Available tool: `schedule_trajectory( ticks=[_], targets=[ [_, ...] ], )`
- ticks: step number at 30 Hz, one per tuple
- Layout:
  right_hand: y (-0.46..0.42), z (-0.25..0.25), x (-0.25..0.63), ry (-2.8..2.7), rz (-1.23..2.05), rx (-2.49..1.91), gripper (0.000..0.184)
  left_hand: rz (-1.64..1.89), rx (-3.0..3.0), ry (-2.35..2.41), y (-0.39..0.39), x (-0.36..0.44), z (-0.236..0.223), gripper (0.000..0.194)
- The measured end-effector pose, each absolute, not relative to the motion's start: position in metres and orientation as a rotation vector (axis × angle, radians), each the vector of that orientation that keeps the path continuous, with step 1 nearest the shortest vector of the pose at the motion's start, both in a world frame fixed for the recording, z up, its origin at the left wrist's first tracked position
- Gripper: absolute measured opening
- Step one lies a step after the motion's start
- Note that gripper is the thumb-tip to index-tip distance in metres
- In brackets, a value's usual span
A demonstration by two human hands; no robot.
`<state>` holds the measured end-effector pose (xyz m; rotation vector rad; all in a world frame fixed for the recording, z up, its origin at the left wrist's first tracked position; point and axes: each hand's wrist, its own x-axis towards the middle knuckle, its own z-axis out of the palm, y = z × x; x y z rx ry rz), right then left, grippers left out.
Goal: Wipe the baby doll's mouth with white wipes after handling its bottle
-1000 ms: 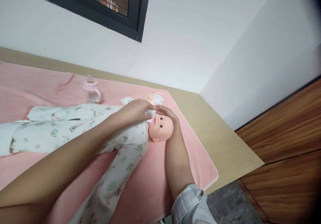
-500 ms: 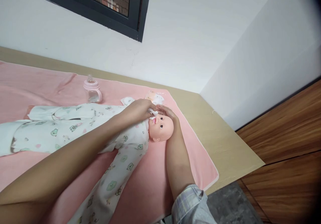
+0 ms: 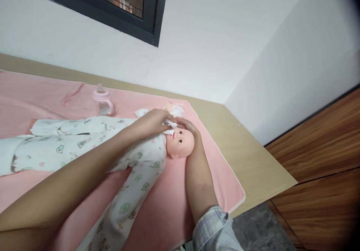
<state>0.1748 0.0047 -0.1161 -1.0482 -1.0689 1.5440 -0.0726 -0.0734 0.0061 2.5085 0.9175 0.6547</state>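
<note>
A bald baby doll (image 3: 180, 146) in white pyjamas with green animal prints lies on its back, head to the right. My left hand (image 3: 156, 120) reaches across its chest, fingers closed on a white tissue (image 3: 170, 127) that touches the doll beside its mouth. Along the far side of the doll's head lies my right hand (image 3: 187, 124), its fingers stretched out and resting against the cheek. Its forearm passes round the top of the head. Part of the doll's far arm is hidden behind my left hand.
Beneath the doll a pink blanket (image 3: 174, 191) covers much of the wooden table (image 3: 242, 142). A pink-topped baby bottle (image 3: 102, 100) stands beyond the doll's body. Past my hands lies a small printed packet (image 3: 176, 109). A white wall and a dark window frame (image 3: 135, 28) rise behind.
My left hand has shifted slightly back from the doll's mouth, and more of the white tissue shows. My right hand stays in place at the head.
</note>
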Motion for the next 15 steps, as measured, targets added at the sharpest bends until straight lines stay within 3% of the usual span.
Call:
schedule_trajectory(
  ticks=[15],
  targets=[
    [0.0007,-0.1095,0.1718,-1.034,1.588,-1.057,0.017,0.449,2.468,0.867,-0.0766,-0.0669,-0.0014,0.015]
  ],
)
